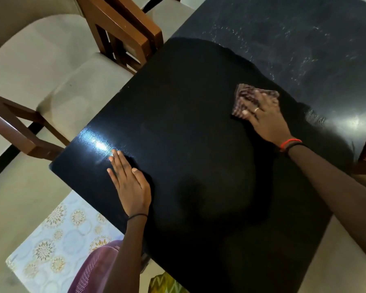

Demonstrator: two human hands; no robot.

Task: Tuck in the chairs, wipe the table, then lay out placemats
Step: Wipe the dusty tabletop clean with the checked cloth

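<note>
my right hand (264, 117) presses flat on the cloth (249, 98) at the surface's (188, 123) right; left hand (129, 178) rests flat, released. i'd sweep overlapping strokes toward the dusty far side.

A home dining area is showing here. A glossy black dining table (199, 134) is filling the middle. Wooden chairs (123, 28) with beige cushioned seats (89, 92) are standing by its edge from 9 to 11 o'clock. A floral mat (57, 240) is lying at 7 o'clock.
</note>
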